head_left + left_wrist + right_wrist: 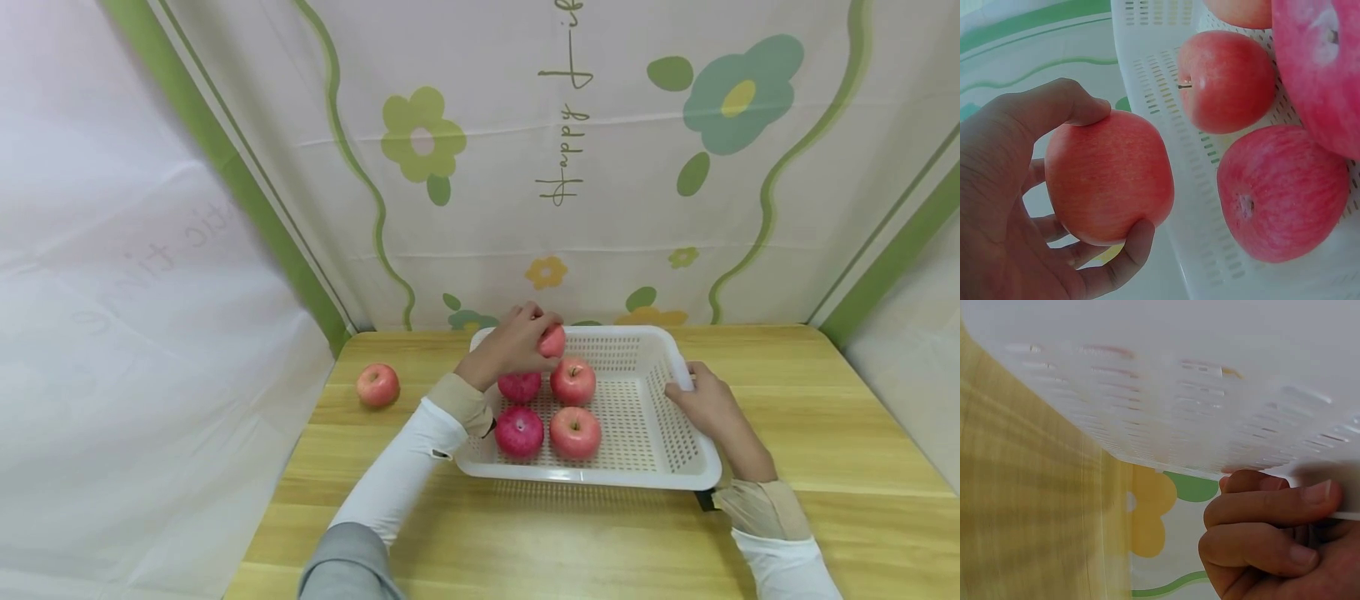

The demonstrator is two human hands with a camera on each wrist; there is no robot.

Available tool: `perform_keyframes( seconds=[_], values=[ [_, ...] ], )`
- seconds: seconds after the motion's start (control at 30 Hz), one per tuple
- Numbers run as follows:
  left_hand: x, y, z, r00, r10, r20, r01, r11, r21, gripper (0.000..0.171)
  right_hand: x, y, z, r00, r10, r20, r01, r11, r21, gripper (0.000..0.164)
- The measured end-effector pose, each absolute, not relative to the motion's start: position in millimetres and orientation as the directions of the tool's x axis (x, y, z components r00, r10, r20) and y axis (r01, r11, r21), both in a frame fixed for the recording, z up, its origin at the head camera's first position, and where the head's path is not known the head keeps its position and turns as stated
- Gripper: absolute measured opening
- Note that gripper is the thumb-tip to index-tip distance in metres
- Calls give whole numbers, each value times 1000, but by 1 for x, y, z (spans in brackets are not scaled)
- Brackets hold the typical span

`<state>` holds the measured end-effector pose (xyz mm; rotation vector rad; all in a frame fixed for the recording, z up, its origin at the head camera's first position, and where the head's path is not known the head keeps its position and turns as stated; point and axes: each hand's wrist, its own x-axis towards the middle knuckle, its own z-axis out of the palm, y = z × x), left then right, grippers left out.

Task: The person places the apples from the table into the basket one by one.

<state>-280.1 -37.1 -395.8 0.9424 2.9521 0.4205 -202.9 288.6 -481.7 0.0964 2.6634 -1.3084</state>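
Observation:
My left hand (517, 342) holds a red apple (1110, 178) between thumb and fingers, over the back left part of the white plastic basket (585, 477). Under it in the basket lie two deeper red apples on the left, the front one (519, 432) in full sight and the back one (519, 386) partly hidden by the hand. Two lighter apples sit beside them, one at the back (573, 381) and one at the front (575, 433). My right hand (708, 404) grips the basket's right rim, its fingers (1254, 506) curled below the edge.
One more apple (378, 385) lies on the wooden table (315, 467) to the left of the basket. A white cloth with printed flowers (480, 217) hangs right behind the table. More white cloth (150, 375) hangs along the left side.

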Motion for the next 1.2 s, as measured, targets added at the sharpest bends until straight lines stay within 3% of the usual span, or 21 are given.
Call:
perform_keyframes(
  seconds=[1.2],
  values=[
    [-285,6,-403,-774,633,14,619,752,228,65,-203,288,-483,-986,-28,-162,113,605,-789,72]
  ],
)
